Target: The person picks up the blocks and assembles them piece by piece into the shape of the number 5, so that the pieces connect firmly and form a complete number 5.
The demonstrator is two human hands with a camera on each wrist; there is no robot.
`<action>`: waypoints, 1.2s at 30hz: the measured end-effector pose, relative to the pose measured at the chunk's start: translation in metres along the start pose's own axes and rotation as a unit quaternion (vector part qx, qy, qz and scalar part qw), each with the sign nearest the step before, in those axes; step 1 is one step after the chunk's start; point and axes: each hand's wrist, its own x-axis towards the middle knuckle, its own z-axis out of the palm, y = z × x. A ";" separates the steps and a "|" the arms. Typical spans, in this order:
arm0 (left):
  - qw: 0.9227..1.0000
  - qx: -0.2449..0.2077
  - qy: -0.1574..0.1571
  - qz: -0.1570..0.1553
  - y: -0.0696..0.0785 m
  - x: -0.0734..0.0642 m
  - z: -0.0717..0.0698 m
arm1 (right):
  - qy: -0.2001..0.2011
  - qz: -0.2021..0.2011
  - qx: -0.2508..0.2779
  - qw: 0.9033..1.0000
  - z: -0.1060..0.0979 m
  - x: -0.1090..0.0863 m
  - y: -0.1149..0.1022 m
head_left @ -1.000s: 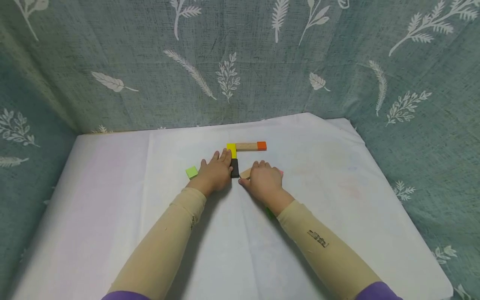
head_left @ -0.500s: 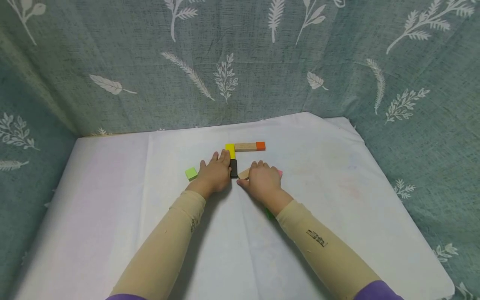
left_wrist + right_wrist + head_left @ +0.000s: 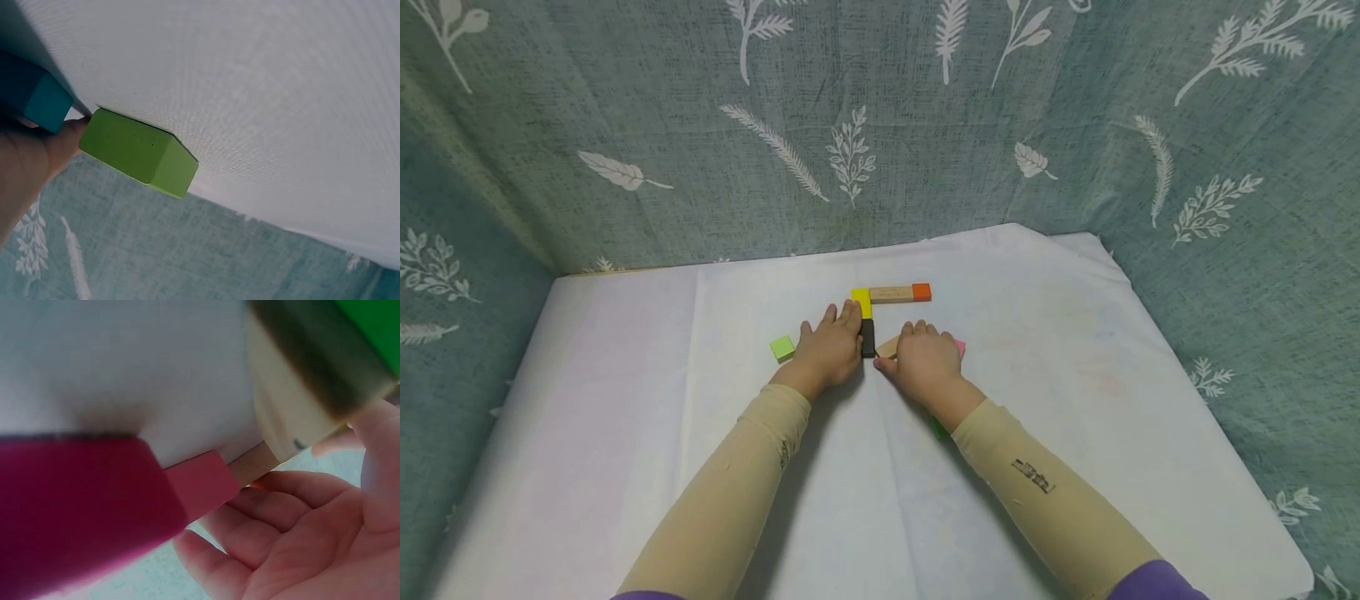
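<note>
Fingers, left hand [image 3: 830, 345]: outstretched along yellow block [image 3: 865, 302] and black block [image 3: 868, 339]; right hand [image 3: 928, 360]: curled round bare-wood block [image 3: 887, 347], slanted, just beside the latter's near end; best kept flat, left bracing lightly

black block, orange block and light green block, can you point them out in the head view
Black block [image 3: 868, 338]: head view, on its top face.
Orange block [image 3: 921, 292]: head view, on its top face.
Light green block [image 3: 782, 347]: head view, on its top face.
</note>
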 end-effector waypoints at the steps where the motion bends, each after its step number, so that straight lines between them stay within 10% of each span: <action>1: 1.000 0.000 0.001 0.001 0.000 0.000 0.000 | 0.000 -0.001 0.000 1.000 0.000 0.000 0.000; 36: 0.999 -0.007 0.016 0.032 -0.004 -0.006 -0.016 | -0.002 -0.011 0.008 1.000 -0.002 -0.003 0.003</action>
